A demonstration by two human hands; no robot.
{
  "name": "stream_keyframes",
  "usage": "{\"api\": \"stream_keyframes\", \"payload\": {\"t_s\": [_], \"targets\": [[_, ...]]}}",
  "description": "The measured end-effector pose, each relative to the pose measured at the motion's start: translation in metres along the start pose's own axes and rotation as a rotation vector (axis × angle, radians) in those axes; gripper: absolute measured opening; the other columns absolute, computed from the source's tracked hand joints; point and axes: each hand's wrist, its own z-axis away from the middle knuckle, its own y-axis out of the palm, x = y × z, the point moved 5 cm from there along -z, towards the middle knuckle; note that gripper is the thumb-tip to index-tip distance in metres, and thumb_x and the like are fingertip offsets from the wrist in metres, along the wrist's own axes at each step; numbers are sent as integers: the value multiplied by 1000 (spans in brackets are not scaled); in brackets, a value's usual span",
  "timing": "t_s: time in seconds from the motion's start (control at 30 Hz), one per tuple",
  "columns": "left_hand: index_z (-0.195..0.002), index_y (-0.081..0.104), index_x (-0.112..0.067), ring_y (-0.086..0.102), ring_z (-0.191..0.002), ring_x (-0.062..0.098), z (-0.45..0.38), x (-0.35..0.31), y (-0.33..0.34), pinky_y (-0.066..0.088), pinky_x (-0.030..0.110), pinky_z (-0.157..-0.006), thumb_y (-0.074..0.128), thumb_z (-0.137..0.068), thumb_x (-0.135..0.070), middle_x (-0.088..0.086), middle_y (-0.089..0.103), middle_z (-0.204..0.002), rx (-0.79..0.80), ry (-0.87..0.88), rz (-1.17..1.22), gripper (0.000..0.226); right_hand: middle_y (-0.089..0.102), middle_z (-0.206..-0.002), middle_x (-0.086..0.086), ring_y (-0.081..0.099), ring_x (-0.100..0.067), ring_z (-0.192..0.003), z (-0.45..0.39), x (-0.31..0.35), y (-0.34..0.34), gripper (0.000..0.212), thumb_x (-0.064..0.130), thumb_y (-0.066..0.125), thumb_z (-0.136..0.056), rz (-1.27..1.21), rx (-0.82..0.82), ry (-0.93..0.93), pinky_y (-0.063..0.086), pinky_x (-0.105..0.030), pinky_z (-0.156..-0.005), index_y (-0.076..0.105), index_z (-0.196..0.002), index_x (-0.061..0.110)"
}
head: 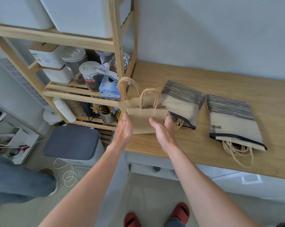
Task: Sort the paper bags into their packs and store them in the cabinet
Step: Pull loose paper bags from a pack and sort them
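A small stack of flat brown paper bags with twisted handles lies at the left end of the wooden counter. My left hand presses its left edge with fingers straight. Across from it, my right hand holds the stack's right side, the thumb on top and the fingers around the edge. To the right lie two striped plastic packs: the nearer pack beside my right hand, and the farther pack, both with paper-bag handles sticking out of their open ends.
A wooden shelf rack stands left of the counter with jars, white boxes and a blue glove box. A grey-topped bin sits below. White cabinet fronts run under the counter. Another person's leg is at the left.
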Motion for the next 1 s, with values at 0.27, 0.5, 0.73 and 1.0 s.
{"api": "stream_keyframes", "payload": {"t_s": [0.27,0.5,0.73,1.0], "targets": [[-155,27,-29,24,-149,19,4,-2,4,17,44,-122,8,-90,-74,-4,31,-159,-1,-11,120,82,32,-156,6,29,-13,-143,-3,4,-8,80,20,72,-87,-10,24,-41,17,-24,-110,26,-153,22],[-150,40,-28,37,-141,21,4,-7,5,27,47,-118,16,-95,-64,-1,43,-153,-155,-19,303,70,37,-154,2,32,-15,-141,-3,14,-4,70,6,68,-88,49,-51,-145,21,-27,-113,36,-146,29],[-153,31,-30,33,-143,23,-5,-5,9,24,49,-118,20,-92,-66,-4,32,-158,-157,-167,371,71,22,-161,-5,17,-13,-147,5,5,-2,77,15,64,-96,101,-69,-127,9,-14,-106,16,-155,8],[-121,54,-18,59,-88,26,2,-6,-5,53,41,-78,36,-94,-55,9,54,-99,144,-506,354,49,33,-150,-13,30,-29,-140,1,12,-11,66,33,51,-101,429,-6,-27,24,-42,-115,18,-156,16]]}}
